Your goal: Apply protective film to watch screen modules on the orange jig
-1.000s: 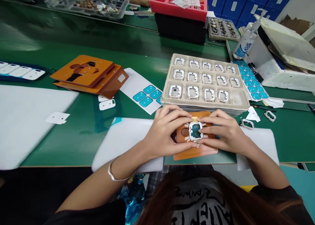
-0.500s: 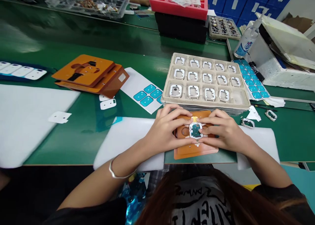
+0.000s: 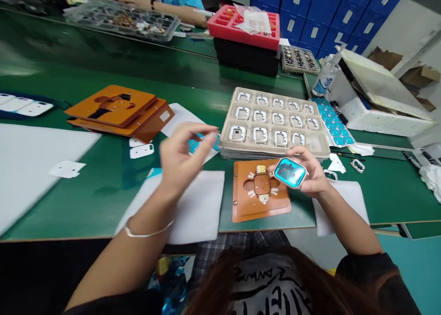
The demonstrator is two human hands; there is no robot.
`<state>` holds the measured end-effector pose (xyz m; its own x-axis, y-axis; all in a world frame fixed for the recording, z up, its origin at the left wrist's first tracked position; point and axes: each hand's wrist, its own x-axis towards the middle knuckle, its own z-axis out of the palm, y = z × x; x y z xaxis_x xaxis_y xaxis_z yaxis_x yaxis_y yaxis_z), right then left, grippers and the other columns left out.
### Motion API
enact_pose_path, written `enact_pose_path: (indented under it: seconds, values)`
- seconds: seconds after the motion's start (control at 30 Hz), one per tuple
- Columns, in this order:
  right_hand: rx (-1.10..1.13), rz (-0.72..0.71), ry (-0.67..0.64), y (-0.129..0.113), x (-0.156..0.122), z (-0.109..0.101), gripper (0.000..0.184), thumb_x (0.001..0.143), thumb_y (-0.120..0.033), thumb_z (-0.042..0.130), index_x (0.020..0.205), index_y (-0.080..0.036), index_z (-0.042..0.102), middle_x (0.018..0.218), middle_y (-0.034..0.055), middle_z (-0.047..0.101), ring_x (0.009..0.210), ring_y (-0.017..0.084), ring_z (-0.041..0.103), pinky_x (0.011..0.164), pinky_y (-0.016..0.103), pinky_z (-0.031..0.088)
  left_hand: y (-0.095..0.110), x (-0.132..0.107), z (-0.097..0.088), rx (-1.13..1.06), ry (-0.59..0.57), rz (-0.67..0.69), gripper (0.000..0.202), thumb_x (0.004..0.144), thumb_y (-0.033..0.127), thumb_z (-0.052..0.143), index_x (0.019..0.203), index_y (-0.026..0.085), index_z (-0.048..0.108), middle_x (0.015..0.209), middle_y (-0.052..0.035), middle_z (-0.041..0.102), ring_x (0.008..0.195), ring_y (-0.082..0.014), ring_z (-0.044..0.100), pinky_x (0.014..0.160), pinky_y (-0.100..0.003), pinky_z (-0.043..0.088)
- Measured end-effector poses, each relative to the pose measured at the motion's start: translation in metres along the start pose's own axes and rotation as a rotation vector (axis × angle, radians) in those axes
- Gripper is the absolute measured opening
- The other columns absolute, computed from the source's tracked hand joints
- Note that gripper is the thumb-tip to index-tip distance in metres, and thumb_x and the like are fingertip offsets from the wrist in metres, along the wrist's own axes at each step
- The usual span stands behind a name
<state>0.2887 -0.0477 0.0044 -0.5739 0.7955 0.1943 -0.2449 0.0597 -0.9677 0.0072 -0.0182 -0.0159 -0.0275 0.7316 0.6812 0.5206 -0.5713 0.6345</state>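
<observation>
In my right hand (image 3: 312,174) is a silver-white watch case frame (image 3: 305,184), tilted, with shiny turquoise film (image 3: 289,171) covering its opening; the fingers and thumb grip its right side. Below and left of it lies an orange jig board (image 3: 255,207) with a rounded-square recess, white tabs and a yellow piece at the top. My left hand (image 3: 181,161) is raised to the left, slightly blurred, its fingers curved and the thumb apart from them. Nothing shows in it. Behind its fingertips is a white sheet with turquoise stickers (image 3: 195,146).
A moulded tray (image 3: 223,142) of watch frames stands behind the jig. Stacked orange boards (image 3: 113,105) lie left. White foam sheets (image 3: 203,214) flank the jig. A pump bottle (image 3: 325,78) and foam box (image 3: 372,117) stand right. A co-worker's arm (image 3: 172,12) shows across the table.
The watch frame has left the jig and is now in my right hand, its turquoise film facing up. My left hand has let go and moved left and up. The view has shifted.
</observation>
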Motion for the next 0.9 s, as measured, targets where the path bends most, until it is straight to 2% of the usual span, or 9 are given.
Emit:
enact_pose_path:
  seconds: [0.07,0.17,0.3,0.43,0.53,0.63,0.7,0.8,0.9]
  values:
    - [0.139,0.07,0.016,-0.002,0.0,0.001,0.073,0.058,-0.056,0.087,0.114,-0.028,0.049,0.091,0.0031,0.07,0.084,0.023,0.072,0.074,0.037,0.057,-0.023,0.011,-0.008,0.222,0.03,-0.249,0.029,0.087,0.045,0.061,0.101,0.021,0.07,0.097,-0.0087,0.073,0.09,-0.0269,0.069,0.079,-0.041,0.055]
    - [0.261,0.087,0.026,-0.003,0.001,0.002,0.072,0.053,-0.051,0.089,0.111,-0.027,0.055,0.088,0.0039,0.071,0.076,0.02,0.069,0.075,0.036,0.056,-0.052,0.018,-0.01,0.596,-0.21,-0.477,0.048,0.082,0.043,0.063,0.116,0.009,0.065,0.118,-0.0205,0.069,0.114,-0.0446,0.063,0.095,-0.058,0.052]
    - [0.388,0.092,-0.022,0.0,0.003,0.004,0.069,0.052,-0.049,0.087,0.111,-0.025,0.061,0.089,0.0044,0.072,0.066,0.015,0.062,0.069,0.032,0.054,-0.069,0.016,-0.005,0.762,-0.49,-0.596,0.067,0.084,0.054,0.06,0.132,0.006,0.053,0.146,-0.0281,0.05,0.138,-0.0526,0.043,0.108,-0.068,0.04]
    - [0.347,0.078,-0.038,-0.004,0.005,0.001,0.062,0.059,-0.052,0.082,0.111,-0.023,0.064,0.093,0.0061,0.072,0.071,0.017,0.064,0.069,0.032,0.054,-0.07,0.014,-0.003,0.803,-0.538,-0.646,0.07,0.084,0.066,0.056,0.135,0.018,0.054,0.153,-0.0212,0.045,0.14,-0.0527,0.037,0.106,-0.072,0.038]
    - [-0.021,-0.033,0.13,-0.02,0.003,-0.014,0.054,0.066,-0.05,0.08,0.112,-0.027,0.064,0.105,0.0059,0.072,0.085,0.021,0.067,0.074,0.035,0.054,-0.065,0.014,-0.004,0.847,-0.552,-0.647,0.073,0.085,0.068,0.054,0.138,0.019,0.054,0.153,-0.0199,0.044,0.139,-0.0501,0.038,0.106,-0.068,0.039]
    - [-0.763,-0.235,0.502,-0.035,-0.002,-0.045,0.047,0.072,-0.042,0.078,0.115,-0.028,0.066,0.109,0.0055,0.07,0.09,0.023,0.066,0.08,0.038,0.053,-0.06,0.014,-0.005,0.89,-0.564,-0.635,0.074,0.085,0.065,0.057,0.139,0.015,0.053,0.15,-0.0214,0.048,0.137,-0.0465,0.04,0.107,-0.063,0.041]
    - [-1.21,-0.254,0.682,-0.04,-0.005,-0.07,0.048,0.075,-0.043,0.074,0.12,-0.025,0.067,0.105,0.0071,0.071,0.084,0.024,0.064,0.085,0.045,0.051,-0.059,0.014,-0.005,0.885,-0.546,-0.617,0.071,0.083,0.063,0.06,0.136,0.016,0.055,0.146,-0.0216,0.051,0.134,-0.0456,0.042,0.105,-0.062,0.041]
    - [-1.555,-0.122,0.685,-0.036,-0.008,-0.098,0.05,0.08,-0.047,0.066,0.121,-0.02,0.07,0.099,0.0114,0.07,0.09,0.03,0.063,0.09,0.051,0.048,-0.06,0.014,-0.005,0.839,-0.499,-0.604,0.067,0.08,0.064,0.066,0.13,0.019,0.06,0.14,-0.0215,0.056,0.13,-0.0467,0.045,0.102,-0.065,0.042]
    - [-1.625,-0.062,0.578,-0.028,-0.01,-0.109,0.049,0.084,-0.049,0.061,0.12,-0.018,0.072,0.101,0.0141,0.068,0.095,0.033,0.063,0.087,0.049,0.049,-0.059,0.014,-0.005,0.81,-0.476,-0.617,0.066,0.079,0.062,0.068,0.128,0.019,0.061,0.141,-0.0218,0.056,0.131,-0.0468,0.044,0.104,-0.065,0.039]
